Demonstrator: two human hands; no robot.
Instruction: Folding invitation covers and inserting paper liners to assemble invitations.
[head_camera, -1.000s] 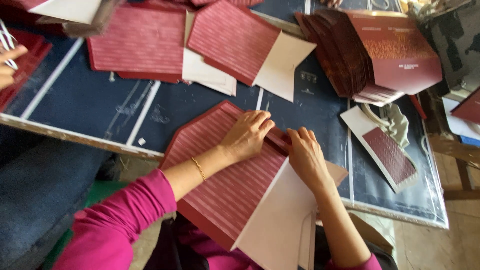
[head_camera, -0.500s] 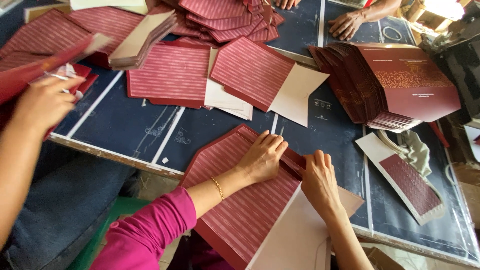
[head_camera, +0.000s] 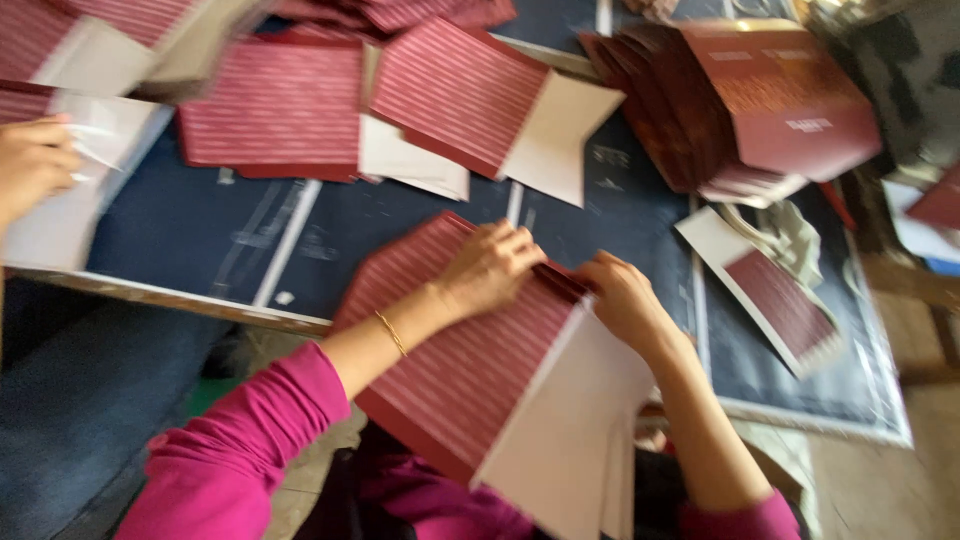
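Note:
A dark red striped paper sheet (head_camera: 470, 370) with a white underside lies over the near edge of the blue-covered table (head_camera: 200, 240) and reaches down to my lap. My left hand (head_camera: 490, 268) presses flat on the sheet's upper fold. My right hand (head_camera: 622, 298) presses on the same fold just to the right. The two hands are a few centimetres apart, fingers bent down on the paper. A thin bracelet sits on my left wrist, and my sleeves are pink.
More red striped sheets (head_camera: 270, 105) lie spread across the far side. A stack of folded red bags (head_camera: 770, 95) stands at the back right. A flat piece (head_camera: 770, 290) lies at the right. Another person's hand (head_camera: 35, 165) holds white paper at the left edge.
The view has shifted and blurred. My hands stay on the sheet's fold, now a little closer together. The other person's hand at the left has drawn back toward the frame edge.

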